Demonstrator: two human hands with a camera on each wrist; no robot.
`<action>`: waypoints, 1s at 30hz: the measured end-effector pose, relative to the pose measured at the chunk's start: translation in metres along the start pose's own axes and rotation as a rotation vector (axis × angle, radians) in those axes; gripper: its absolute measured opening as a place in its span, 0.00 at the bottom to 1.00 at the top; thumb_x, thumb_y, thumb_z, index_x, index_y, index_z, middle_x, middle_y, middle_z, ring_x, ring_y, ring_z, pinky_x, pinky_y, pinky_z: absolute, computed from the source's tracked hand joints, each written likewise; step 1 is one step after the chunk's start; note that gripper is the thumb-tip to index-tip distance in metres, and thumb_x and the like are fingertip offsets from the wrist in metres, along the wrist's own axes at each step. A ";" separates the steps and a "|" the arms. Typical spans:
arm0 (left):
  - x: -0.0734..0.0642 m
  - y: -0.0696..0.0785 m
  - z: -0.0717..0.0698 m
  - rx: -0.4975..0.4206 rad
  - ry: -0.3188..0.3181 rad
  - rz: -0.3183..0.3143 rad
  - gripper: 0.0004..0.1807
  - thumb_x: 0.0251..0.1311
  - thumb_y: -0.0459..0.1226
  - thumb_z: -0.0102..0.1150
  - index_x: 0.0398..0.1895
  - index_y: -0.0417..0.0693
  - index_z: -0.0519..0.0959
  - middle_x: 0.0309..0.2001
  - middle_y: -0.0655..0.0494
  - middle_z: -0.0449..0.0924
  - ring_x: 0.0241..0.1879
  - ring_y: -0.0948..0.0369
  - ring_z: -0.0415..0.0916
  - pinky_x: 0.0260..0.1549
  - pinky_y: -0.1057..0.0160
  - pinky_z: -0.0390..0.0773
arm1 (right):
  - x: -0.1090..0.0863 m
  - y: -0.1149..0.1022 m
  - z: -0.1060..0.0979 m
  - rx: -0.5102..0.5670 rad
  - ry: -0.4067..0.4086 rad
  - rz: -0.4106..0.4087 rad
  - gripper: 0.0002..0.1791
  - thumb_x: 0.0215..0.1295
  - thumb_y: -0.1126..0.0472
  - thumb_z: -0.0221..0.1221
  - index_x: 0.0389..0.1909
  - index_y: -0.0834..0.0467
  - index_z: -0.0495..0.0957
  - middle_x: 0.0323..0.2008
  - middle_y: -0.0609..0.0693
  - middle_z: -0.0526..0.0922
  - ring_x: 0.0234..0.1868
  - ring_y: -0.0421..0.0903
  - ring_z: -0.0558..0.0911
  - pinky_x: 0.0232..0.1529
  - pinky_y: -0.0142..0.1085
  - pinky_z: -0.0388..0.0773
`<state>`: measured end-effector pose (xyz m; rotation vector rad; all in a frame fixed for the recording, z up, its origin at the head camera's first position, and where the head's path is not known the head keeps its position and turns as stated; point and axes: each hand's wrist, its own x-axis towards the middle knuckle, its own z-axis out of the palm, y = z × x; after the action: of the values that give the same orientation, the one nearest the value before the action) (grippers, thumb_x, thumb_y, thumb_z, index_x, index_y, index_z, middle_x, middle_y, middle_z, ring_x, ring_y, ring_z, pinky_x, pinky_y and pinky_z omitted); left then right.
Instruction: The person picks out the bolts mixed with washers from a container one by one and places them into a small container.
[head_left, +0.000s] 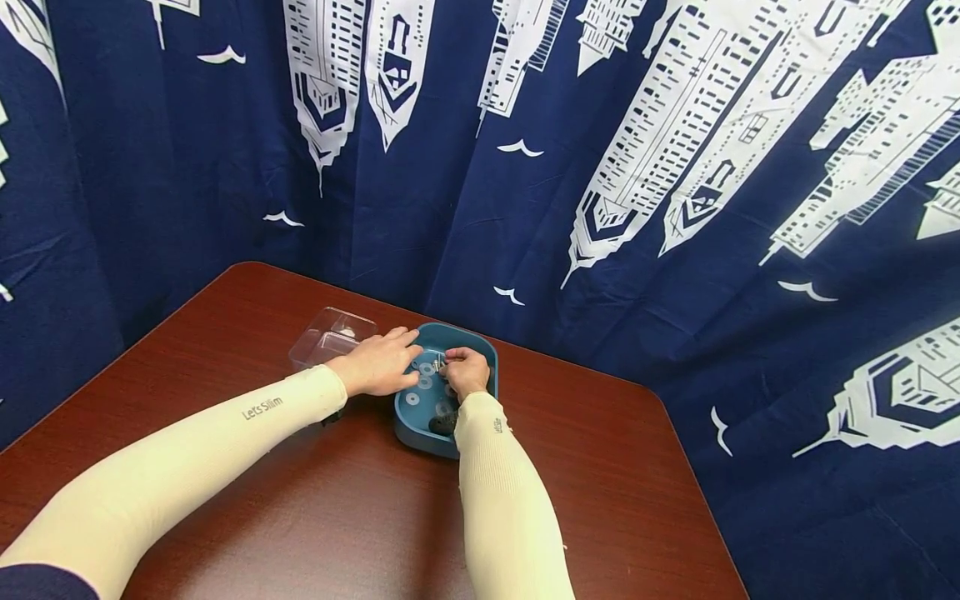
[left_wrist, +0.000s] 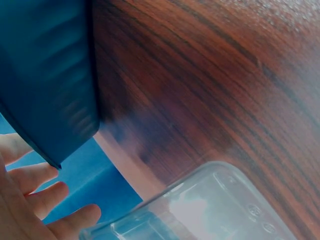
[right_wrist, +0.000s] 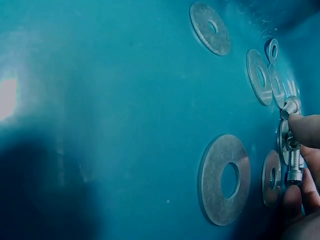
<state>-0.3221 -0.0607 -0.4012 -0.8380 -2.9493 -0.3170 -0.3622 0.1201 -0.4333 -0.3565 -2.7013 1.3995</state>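
Note:
A blue plastic bin [head_left: 423, 440] holds loose metal hardware. My left hand [head_left: 382, 364] lies over the bin's left rim with its fingers spread and rather straight; the left wrist view shows fingertips [left_wrist: 47, 195] at that edge. Inside the bin, my right hand [head_left: 467, 372] reaches down among the pieces. In the right wrist view its thumb and fingers close round a small silver socket-head bolt [right_wrist: 295, 162]. A second bolt [right_wrist: 290, 107] touches the upper finger. Flat washers lie about, including a large washer [right_wrist: 225, 180] and another washer [right_wrist: 210, 29].
A clear plastic container [head_left: 309, 343] stands on the brown table [head_left: 360, 500] left of the bin, with a small pale item in it. A dark object [head_left: 442, 424] lies at the bin's near end. Behind the table hangs a navy curtain [head_left: 420, 217] with white building prints.

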 end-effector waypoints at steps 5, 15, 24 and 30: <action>0.000 -0.002 0.001 -0.004 0.008 -0.006 0.32 0.67 0.49 0.53 0.70 0.41 0.72 0.76 0.40 0.59 0.76 0.43 0.55 0.68 0.41 0.65 | 0.001 -0.003 0.001 -0.002 -0.001 -0.005 0.13 0.55 0.71 0.70 0.42 0.57 0.86 0.37 0.49 0.88 0.27 0.43 0.78 0.21 0.32 0.72; 0.000 -0.002 -0.001 0.003 0.013 -0.007 0.32 0.67 0.50 0.53 0.69 0.42 0.72 0.76 0.40 0.59 0.76 0.43 0.55 0.68 0.40 0.65 | -0.001 -0.005 0.000 -0.031 0.025 -0.044 0.09 0.55 0.70 0.70 0.37 0.58 0.87 0.33 0.50 0.87 0.28 0.44 0.81 0.24 0.33 0.75; 0.001 0.000 -0.003 0.011 0.003 -0.002 0.32 0.68 0.51 0.53 0.70 0.42 0.72 0.76 0.41 0.59 0.76 0.43 0.55 0.68 0.40 0.65 | 0.003 -0.004 0.003 -0.017 0.031 -0.010 0.08 0.55 0.70 0.69 0.36 0.59 0.86 0.29 0.51 0.85 0.22 0.43 0.79 0.19 0.33 0.74; -0.001 0.001 -0.003 0.009 -0.021 -0.015 0.33 0.68 0.51 0.52 0.71 0.42 0.71 0.77 0.41 0.58 0.76 0.43 0.54 0.69 0.40 0.64 | 0.002 -0.002 0.005 -0.006 0.018 0.015 0.08 0.55 0.70 0.69 0.35 0.57 0.87 0.29 0.50 0.85 0.22 0.43 0.79 0.19 0.34 0.75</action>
<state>-0.3211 -0.0610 -0.3984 -0.8234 -2.9756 -0.2967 -0.3658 0.1153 -0.4344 -0.3884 -2.6948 1.3846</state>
